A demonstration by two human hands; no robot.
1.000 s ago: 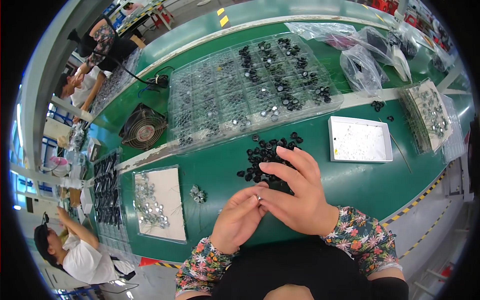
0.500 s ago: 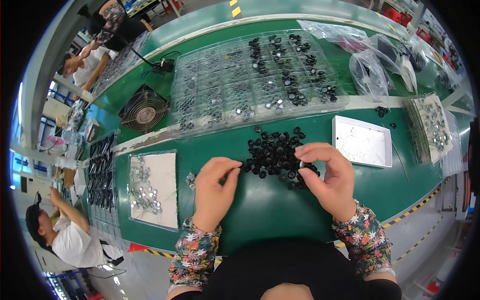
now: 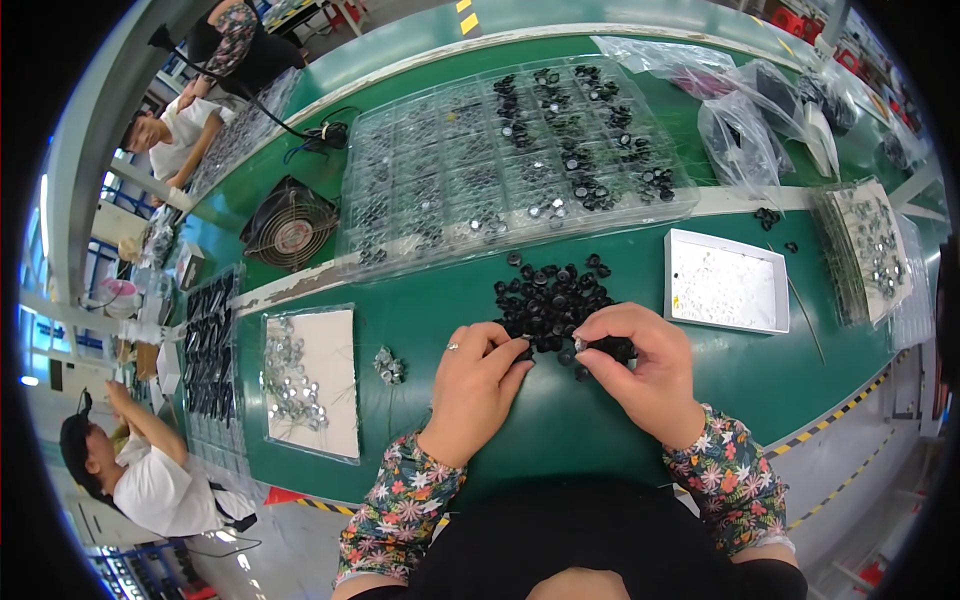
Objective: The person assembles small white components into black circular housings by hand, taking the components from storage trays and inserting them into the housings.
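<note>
A heap of small black round caps point(image 3: 553, 298) lies on the green tabletop in front of me. At its near left edge, my left hand point(image 3: 478, 388) is closed in a pinch, with a small black cap point(image 3: 527, 352) at the tips of thumb and forefinger. My right hand point(image 3: 645, 368) reaches over the right side of the heap. Its thumb and forefinger pinch a small shiny round piece point(image 3: 579, 345). Left of my left hand lies a bunch of small clear and silver pieces on thin wires point(image 3: 389, 366).
Behind the heap lies a clear compartment tray point(image 3: 450, 180) of small parts. A shallow white box point(image 3: 725, 280) stands right; a fan point(image 3: 292, 230) stands back left. Cards of shiny pieces point(image 3: 335, 400) lie at both sides. Plastic bags point(image 3: 740, 140) sit back right. Other people work at left.
My left hand has moved right to the edge of the heap, uncovering the wired bunch. My right hand has shifted slightly left and toward me, bringing the two hands closer.
</note>
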